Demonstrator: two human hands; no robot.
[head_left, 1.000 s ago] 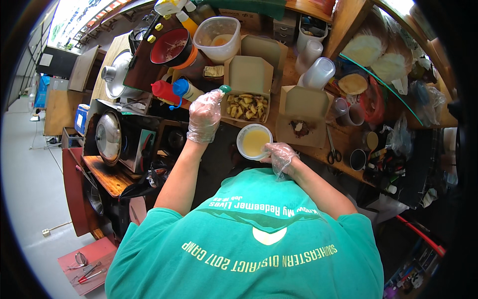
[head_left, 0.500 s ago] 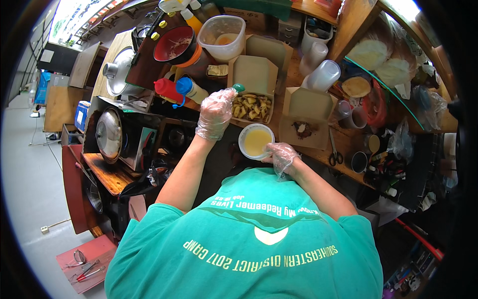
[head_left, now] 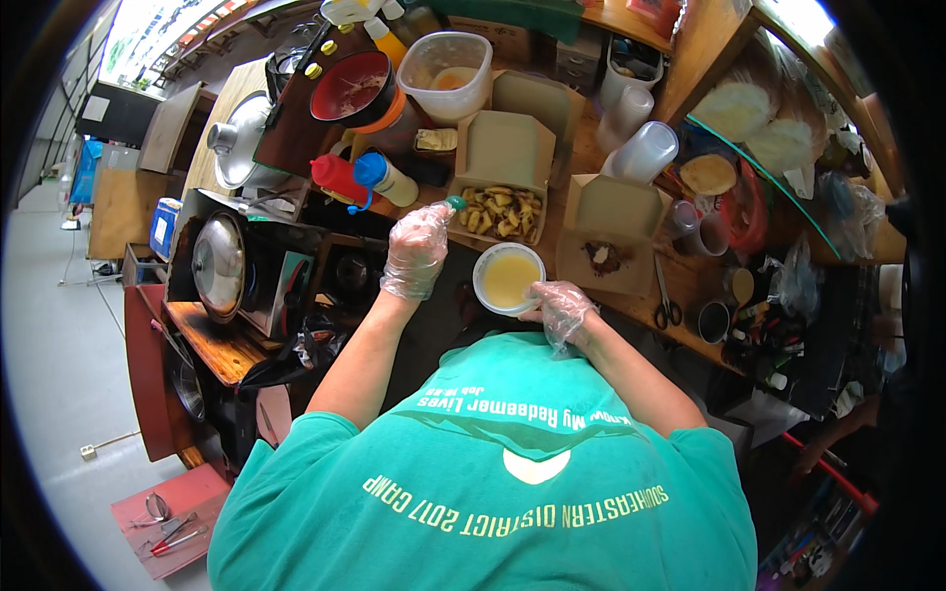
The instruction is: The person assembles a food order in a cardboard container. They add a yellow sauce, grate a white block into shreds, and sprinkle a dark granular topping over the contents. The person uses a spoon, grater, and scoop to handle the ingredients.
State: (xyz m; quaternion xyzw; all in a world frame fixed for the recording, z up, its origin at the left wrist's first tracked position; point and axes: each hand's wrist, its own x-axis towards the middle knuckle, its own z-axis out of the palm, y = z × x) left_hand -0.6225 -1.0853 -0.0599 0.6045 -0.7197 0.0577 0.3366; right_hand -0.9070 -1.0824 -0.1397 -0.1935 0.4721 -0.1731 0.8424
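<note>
My left hand (head_left: 416,248), in a clear plastic glove, is closed on a utensil with a green rounded end (head_left: 455,203), seemingly a spoon; its handle is hidden in my fingers. Just beyond it sits an open cardboard box (head_left: 503,150) with browned, chopped food pieces (head_left: 500,213) inside. My right hand (head_left: 565,308), gloved too, grips the rim of a round white tub (head_left: 482,280) of pale yellow sauce (head_left: 510,281), held level near my chest. To its right stands another open box (head_left: 609,266) with a dark, saucy filling and a whitish dab.
Red (head_left: 336,176) and blue-capped (head_left: 386,180) squeeze bottles stand left of the boxes. Beyond are a dark red bowl (head_left: 352,87) and a clear plastic container (head_left: 445,77). Scissors (head_left: 665,297) and clear cups (head_left: 642,153) lie to the right. Another person's arm (head_left: 838,436) shows at lower right.
My left hand has drawn back toward me and slightly left, taking the green-ended utensil from over the food to the box's near left corner. Another person's arm has appeared at lower right.
</note>
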